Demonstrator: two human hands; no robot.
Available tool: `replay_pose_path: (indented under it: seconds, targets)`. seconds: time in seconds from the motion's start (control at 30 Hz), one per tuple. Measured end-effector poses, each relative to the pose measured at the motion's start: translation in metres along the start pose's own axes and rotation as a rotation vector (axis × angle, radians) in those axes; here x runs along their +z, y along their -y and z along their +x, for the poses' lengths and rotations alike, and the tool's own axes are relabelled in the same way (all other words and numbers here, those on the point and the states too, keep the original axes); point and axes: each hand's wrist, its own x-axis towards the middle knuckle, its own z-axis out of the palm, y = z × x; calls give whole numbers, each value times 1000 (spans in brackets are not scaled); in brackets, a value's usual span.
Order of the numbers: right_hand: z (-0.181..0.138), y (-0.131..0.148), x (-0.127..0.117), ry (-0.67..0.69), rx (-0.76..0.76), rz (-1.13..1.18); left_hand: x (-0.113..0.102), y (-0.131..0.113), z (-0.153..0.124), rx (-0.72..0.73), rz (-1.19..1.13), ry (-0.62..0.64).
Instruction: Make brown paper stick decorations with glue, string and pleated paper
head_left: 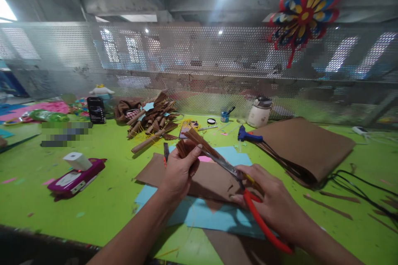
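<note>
My left hand [182,169] is closed around a folded strip of brown paper [203,143], pinched between thumb and fingers. Part of the paper inside the palm is hidden. In my right hand [270,194] is a pair of red-handled scissors [256,211], its blades pointing up and left against the brown paper. Something yellow shows beside the right fingers, too covered to name. Below both hands lies a brown paper sheet [214,178] with a few scraps, over light blue paper [192,211]. A utility knife [166,153] rests just behind my left hand.
Rolled, fringed brown paper pieces [155,120] are heaped at the back. A blue glue gun [248,134] and folded brown paper [301,145] lie right, near black cords [357,190]. A jar [259,112] stands behind. On the left are a phone [96,109] and a purple power strip [76,178].
</note>
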Motion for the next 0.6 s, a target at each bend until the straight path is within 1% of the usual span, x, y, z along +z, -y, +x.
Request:
replay_pose_path:
  seconds: [0.33, 0.6]
  targets:
    - [1, -2, 1, -45, -31, -2, 0, 0, -2, 21, -2, 1]
    - [0, -1, 2, -16, -11, -6, 1, -1, -2, 2, -9, -1]
